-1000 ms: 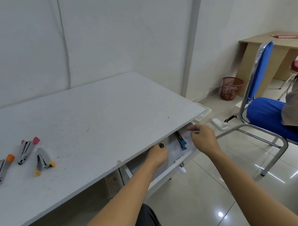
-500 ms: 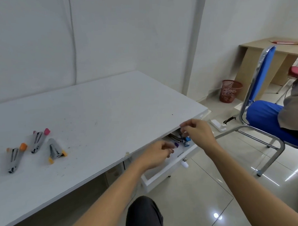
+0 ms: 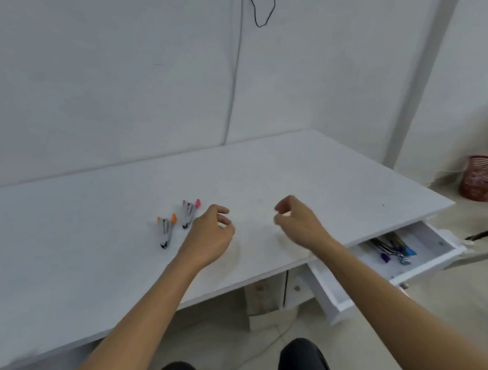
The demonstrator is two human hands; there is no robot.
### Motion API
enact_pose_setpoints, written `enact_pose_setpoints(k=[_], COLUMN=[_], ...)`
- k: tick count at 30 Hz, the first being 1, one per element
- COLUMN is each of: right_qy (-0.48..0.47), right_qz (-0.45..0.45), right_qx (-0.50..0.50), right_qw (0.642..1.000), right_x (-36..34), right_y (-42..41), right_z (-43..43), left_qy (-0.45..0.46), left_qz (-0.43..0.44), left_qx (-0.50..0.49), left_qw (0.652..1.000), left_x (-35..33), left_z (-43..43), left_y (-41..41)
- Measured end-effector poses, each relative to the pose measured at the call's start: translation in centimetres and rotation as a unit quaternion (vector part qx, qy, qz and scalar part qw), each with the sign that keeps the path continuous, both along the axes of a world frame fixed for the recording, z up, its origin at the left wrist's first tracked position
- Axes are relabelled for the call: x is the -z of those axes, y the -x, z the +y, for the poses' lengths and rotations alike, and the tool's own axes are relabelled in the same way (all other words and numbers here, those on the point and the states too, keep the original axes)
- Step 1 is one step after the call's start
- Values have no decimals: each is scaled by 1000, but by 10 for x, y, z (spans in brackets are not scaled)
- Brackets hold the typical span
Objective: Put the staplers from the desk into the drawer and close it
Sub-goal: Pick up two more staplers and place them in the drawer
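The left hand (image 3: 208, 236) covers the near end of the small grey stapler with pink tips (image 3: 190, 213), and any stapler beneath the palm cannot be seen. The white bench (image 3: 101, 275) hides the back half of the open white drawer (image 3: 425, 266), at four o'clock. Inside, the dark metal staplers with blue and purple ends (image 3: 394, 249) blur together; their number is unclear. The red mesh wastebasket (image 3: 481, 178) is cut by the right edge.
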State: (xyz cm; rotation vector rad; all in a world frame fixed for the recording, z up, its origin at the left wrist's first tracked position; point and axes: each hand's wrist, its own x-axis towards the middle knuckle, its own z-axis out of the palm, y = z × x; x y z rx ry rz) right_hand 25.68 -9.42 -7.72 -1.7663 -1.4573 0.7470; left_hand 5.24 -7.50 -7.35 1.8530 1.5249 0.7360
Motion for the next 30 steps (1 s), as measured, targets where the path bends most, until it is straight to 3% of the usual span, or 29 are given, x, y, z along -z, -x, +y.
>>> enact_pose_setpoints(k=[2,5,11,15,18,20,23,25,27,30], right_qy=[30,24,-73,-140,-136,-93,21,82,125,144], right_qz=[-29,-119,-315,-335,-333,-322,-324,-298,-202,103], right_qx=[-69,-111,-122,-100,-66,-40,-36,-36,-14,55], right_qw=[997,986,939,926,931,941,945,951,971,983], right_x=[9,21,40,52,52,50,36,23,14,8], right_y=[38,83,126,114,94,74,39,16,-10,-50], right_z=[6,15,34,32,25,20,9,-2,-17,-44], left_qy=[-21,-67,-50,-96,-123,-124,-93,-66,-31,64], left_qz=[37,166,232,336,407,400,277,206,175,149], left_qx=[-35,-77,-71,-54,-43,-25,-11,-10,9,65], left_qw=[998,981,969,935,904,908,956,976,984,985], left_x=[-1,1,6,13,20,24,29,28,27,13], left_z=[9,25,56,74,88,94,93,85,74,55], left_y=[29,60,78,63,52,43,24,8,-13,-49])
